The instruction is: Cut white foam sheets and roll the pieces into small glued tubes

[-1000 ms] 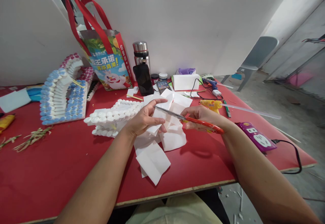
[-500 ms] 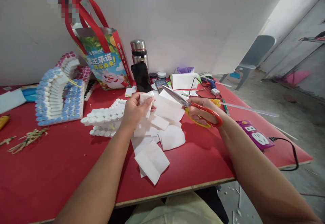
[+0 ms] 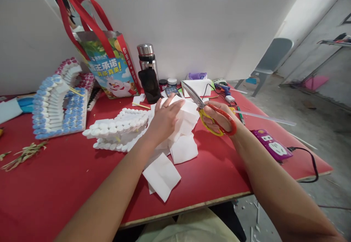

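Note:
My left hand (image 3: 164, 121) reaches over the pile of white paper pieces (image 3: 184, 150), its fingers stretched out and partly over the sheets. Whether the fingertips press on the paper cannot be made out. In my right hand (image 3: 219, 116) is a pair of scissors (image 3: 196, 95) with red and yellow handles, blades pointing up and left above the paper. One loose folded piece of white paper (image 3: 162, 176) lies nearest the table's front edge. Just left of my left hand sits a white structure (image 3: 117, 127) built from small rounded rolls.
Blue-and-white (image 3: 59, 106) and pink (image 3: 89, 83) roll structures stand left by a shopping bag (image 3: 109, 70). A steel flask (image 3: 146, 53), propped black phone (image 3: 150, 85), jars (image 3: 172, 82) and glue gun (image 3: 222, 87) are behind. A purple power strip (image 3: 271, 145) lies right on the red table (image 3: 214, 176).
My left hand has gone from pinching a small white paper to reaching over the pile with fingers extended. The scissors stay in my right hand. The view has shifted slightly.

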{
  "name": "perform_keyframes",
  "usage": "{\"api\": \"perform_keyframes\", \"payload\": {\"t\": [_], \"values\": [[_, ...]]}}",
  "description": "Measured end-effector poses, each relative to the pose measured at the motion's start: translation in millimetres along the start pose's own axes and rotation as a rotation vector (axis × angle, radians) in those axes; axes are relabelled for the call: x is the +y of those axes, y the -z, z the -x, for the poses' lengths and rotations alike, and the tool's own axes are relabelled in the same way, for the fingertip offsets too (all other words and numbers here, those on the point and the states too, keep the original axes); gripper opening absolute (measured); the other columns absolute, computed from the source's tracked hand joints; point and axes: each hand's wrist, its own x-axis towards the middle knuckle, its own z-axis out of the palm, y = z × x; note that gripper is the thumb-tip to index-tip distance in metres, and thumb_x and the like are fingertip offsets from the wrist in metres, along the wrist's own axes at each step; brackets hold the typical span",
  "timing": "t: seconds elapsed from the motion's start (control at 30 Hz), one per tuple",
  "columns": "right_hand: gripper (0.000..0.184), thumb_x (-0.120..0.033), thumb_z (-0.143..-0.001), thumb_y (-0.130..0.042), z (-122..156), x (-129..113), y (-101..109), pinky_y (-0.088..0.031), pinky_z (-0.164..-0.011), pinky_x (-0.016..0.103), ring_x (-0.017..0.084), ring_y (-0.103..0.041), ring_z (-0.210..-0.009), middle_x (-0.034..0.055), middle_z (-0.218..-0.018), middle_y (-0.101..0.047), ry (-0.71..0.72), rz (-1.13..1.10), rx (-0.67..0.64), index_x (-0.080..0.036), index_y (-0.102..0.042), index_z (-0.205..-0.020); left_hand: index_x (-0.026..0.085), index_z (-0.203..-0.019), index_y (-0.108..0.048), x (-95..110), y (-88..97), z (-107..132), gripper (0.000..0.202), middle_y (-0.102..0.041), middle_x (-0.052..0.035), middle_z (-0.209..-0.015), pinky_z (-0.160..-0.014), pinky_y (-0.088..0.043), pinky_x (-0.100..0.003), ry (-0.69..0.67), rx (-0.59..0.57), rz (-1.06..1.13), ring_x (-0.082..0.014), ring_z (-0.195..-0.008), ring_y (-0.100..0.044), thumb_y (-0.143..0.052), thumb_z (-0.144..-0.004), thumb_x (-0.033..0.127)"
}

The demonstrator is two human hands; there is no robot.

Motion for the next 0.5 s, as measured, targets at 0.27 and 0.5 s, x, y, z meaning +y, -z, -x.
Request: {"api": "perform_keyframes", "payload": {"t": [0.27,0.5], "values": [[0.038,-0.055,-0.077,-0.077,-10,14,-5,-0.029,-0.038,0.025,0.012,-0.043,-0.037,-0.0051,-0.051,-0.052,-0.132,0.445,0.265,-0.023,-0.058,-0.085,0.021,-0.093,-0.065,-14,-4.6,1,0.013,-0.066,-0.008,-0.1,-0.106,-0.041,-0.045,-0.028,0.37,0.076,-0.0247,-0.104,-0.059,-0.053,-0.096,0.019],[0.026,-0.04,-0.085,-0.061,-18,31,-11,-0.036,-0.057,0.029,0.025,-0.066,-0.074,0.0088,-0.078,-0.071,-0.207,1.138,0.355,-0.018,-0.068,-0.098,0.021,-0.084,-0.064,-21,7.9,1,0.014,-0.067,-0.0004,-0.083,-0.075,-0.05,-0.025,0.443,0.788,1.062,-0.0147,-0.078,-0.063,-0.074,-0.084,0.03]]}}
